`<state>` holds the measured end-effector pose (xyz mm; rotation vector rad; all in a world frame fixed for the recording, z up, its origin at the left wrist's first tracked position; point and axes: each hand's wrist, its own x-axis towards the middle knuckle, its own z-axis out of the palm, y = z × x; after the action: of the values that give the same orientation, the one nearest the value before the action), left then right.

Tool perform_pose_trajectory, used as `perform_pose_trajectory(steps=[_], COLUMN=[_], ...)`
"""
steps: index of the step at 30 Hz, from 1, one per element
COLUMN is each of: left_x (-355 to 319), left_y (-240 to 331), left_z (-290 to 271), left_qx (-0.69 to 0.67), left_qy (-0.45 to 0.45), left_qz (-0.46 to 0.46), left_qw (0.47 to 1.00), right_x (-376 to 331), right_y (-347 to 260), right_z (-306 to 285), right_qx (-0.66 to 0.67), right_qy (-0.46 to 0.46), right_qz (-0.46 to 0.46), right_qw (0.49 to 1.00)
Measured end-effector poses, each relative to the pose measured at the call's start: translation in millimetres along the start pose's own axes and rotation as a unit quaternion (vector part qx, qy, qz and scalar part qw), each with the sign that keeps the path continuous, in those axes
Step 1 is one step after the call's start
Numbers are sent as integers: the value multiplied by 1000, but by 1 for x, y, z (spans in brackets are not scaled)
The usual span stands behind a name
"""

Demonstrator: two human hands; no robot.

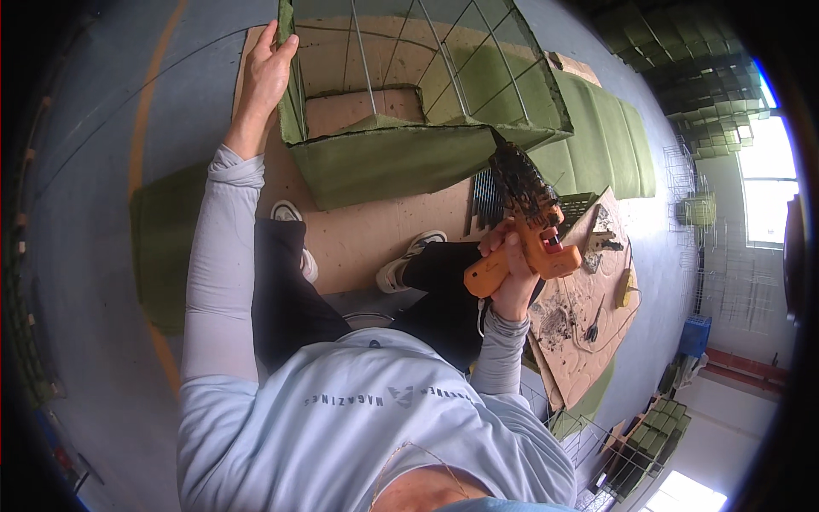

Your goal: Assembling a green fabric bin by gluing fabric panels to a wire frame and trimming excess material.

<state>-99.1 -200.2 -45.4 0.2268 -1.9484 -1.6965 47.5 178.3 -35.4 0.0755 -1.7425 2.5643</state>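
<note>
In front of me stands a green fabric box with a wire-grid frame (388,162). Its near panel hangs toward me, and thin metal wires cross the open upper side. My left hand (266,68) grips the box's left edge, thumb on one side and fingers on the other. An orange glue gun (546,247) is in my right hand (512,277), fingers wrapped around its handle. Black residue coats the gun's front end, and its pointed tip is at or very near the box's near right edge; whether they touch I cannot tell.
Under the box lies brown cardboard (341,243). Green padded fabric (597,136) is spread to its right. A black-stained cardboard sheet (589,299) at my right carries a small dark fork-like tool (595,320). Dark rods (485,200) lie near the gun. Another green piece (166,247) rests at left.
</note>
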Motion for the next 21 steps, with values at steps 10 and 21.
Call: perform_pose_trajectory(steps=[10,21], left_x=[3,15], left_y=[-5,-29], left_z=[-2,-8], left_qx=[8,11], left_qy=[-7,-9], left_qz=[0,9], left_qw=[1000,1000], right_x=[3,9], right_y=[-4,-4], right_z=[1,-13], right_qx=[14,25], right_qy=[15,34], right_qz=[-4,-8], right_qw=[1000,999])
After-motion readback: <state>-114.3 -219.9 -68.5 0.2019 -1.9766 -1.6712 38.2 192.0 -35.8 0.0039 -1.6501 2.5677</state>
